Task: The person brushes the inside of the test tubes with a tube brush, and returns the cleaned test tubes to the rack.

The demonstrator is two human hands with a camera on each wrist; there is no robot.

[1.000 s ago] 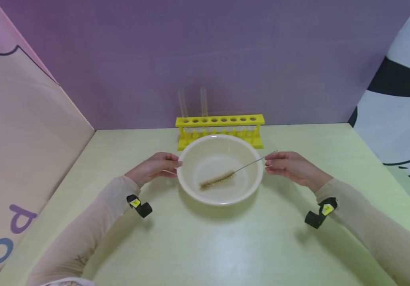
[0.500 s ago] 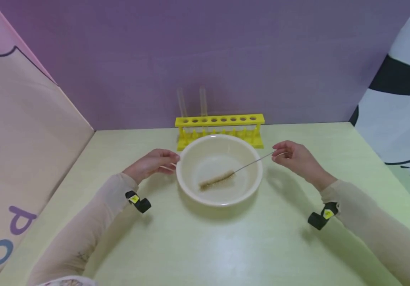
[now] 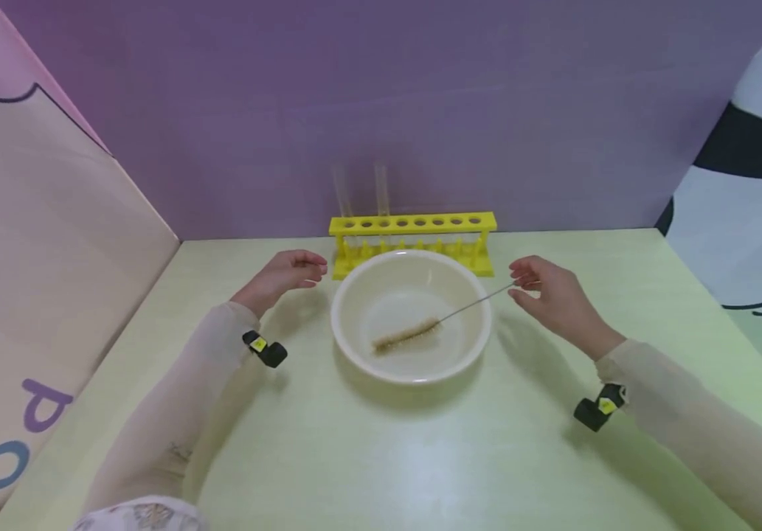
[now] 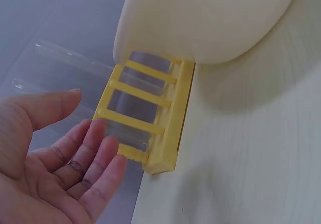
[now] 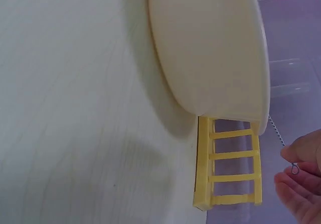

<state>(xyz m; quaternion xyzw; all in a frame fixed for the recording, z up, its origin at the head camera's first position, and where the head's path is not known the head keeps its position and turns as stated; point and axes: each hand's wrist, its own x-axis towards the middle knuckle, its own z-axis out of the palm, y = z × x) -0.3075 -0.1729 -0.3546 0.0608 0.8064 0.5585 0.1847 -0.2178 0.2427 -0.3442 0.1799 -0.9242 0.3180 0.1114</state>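
A test tube brush (image 3: 407, 335) lies in a cream basin (image 3: 414, 375), its thin wire handle leaning over the right rim. My right hand (image 3: 553, 299) is at the looped end of that wire (image 5: 295, 169), which shows between the thumb and the fingers; a gap separates thumb from fingers. Left of the basin, my left hand (image 3: 284, 279) hovers with relaxed fingers and holds nothing. In the left wrist view its fingertips overlap the end of the yellow test tube rack (image 4: 170, 128). Behind the basin, two clear test tubes (image 3: 382, 190) stand in the rack's left part.
The pale wooden table (image 3: 381, 457) carries the basin and the rack. A purple partition (image 3: 394, 110) rises right behind the rack. Printed panels (image 3: 42, 243) flank the table on both sides. Each wrist wears a small black camera (image 3: 266, 349).
My left hand has left the basin's rim and moved up and away to the left. The right hand has come off the right rim to the wire's end; thumb and fingers are spread around it.
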